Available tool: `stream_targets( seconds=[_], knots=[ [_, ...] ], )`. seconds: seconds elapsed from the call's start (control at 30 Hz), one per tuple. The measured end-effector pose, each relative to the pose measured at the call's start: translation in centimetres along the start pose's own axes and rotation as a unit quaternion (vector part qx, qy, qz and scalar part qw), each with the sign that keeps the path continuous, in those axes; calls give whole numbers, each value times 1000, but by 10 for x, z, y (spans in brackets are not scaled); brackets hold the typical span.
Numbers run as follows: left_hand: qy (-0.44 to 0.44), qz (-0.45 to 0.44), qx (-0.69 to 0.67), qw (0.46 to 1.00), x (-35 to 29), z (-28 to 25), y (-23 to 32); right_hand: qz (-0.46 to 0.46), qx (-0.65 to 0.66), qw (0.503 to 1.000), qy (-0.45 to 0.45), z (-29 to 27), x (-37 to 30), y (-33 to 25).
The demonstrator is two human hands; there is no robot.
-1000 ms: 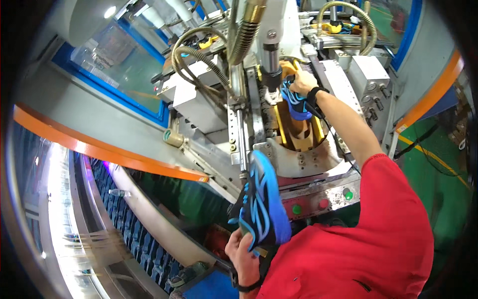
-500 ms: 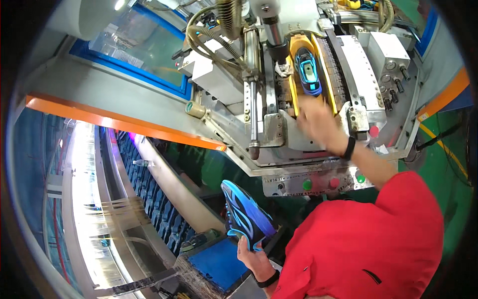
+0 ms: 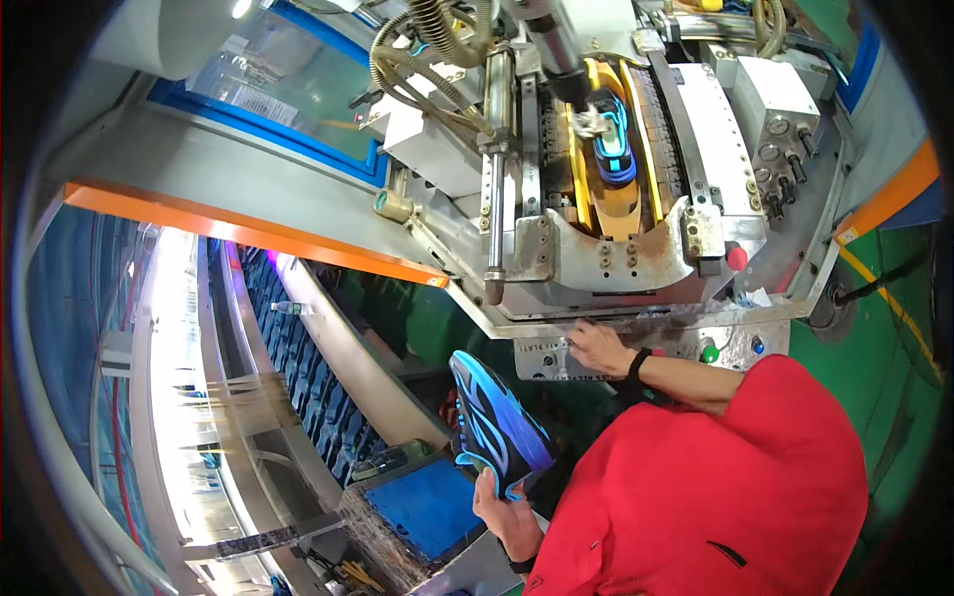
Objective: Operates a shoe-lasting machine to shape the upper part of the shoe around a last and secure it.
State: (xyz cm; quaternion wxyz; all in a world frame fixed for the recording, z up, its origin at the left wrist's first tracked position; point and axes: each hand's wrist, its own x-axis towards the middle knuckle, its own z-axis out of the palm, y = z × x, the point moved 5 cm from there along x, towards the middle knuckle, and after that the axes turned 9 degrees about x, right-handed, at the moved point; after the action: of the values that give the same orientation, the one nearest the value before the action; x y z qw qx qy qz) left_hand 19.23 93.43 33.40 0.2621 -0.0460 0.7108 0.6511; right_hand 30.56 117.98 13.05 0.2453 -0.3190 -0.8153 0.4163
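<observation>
My left hand (image 3: pixel 505 517) grips a blue and black sneaker (image 3: pixel 500 422) by its collar, holding it tilted with the toe up, left of my red shirt. My right hand (image 3: pixel 599 348) rests on the control panel (image 3: pixel 537 364) at the machine's front edge, fingers bent and slightly apart with nothing held. It covers the left part of the button row. Another blue sneaker (image 3: pixel 617 164) sits in the machine's yellow-sided cradle (image 3: pixel 622 211). The press rod (image 3: pixel 556 55) slants over it, its cloth-wrapped tip (image 3: pixel 593 123) hiding part of the shoe.
A green button (image 3: pixel 709 354) and a blue knob (image 3: pixel 758 345) show right of my hand. An orange-edged frame (image 3: pixel 258 236) borders the machine. A conveyor (image 3: pixel 323 338) runs at left, beside a stand with a blue pad (image 3: pixel 429 507).
My right hand has moved from beside the cradle down to the control panel. The press rod has tilted over the shoe in the cradle. My left hand keeps its sneaker in place.
</observation>
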Motion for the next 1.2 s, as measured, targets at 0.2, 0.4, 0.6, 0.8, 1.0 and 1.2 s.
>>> stream_targets(
  seconds=[0.2, 0.4, 0.6, 0.8, 1.0, 1.2],
  knots=[
    [-11, 6, -19, 1000, 8, -3, -11, -201, -34, 828, 522, -334, 92, -172],
    [-35, -9, -32, 999, 12, -4, -23, -321, 168, 811, 459, -467, 204, -207],
    [-24, -23, -55, 998, -8, -2, -30, -248, 199, 821, 475, -465, 196, -210],
    [18, -34, -117, 992, -22, -39, -47, -232, 58, 892, 383, -406, 233, -191],
    [131, 12, -10, 991, -52, -127, -93, -133, -97, 973, 164, -220, 269, -127],
    [301, -135, -131, 935, -83, -221, -162, -113, -196, 974, 33, -94, 294, -65]
  ],
)
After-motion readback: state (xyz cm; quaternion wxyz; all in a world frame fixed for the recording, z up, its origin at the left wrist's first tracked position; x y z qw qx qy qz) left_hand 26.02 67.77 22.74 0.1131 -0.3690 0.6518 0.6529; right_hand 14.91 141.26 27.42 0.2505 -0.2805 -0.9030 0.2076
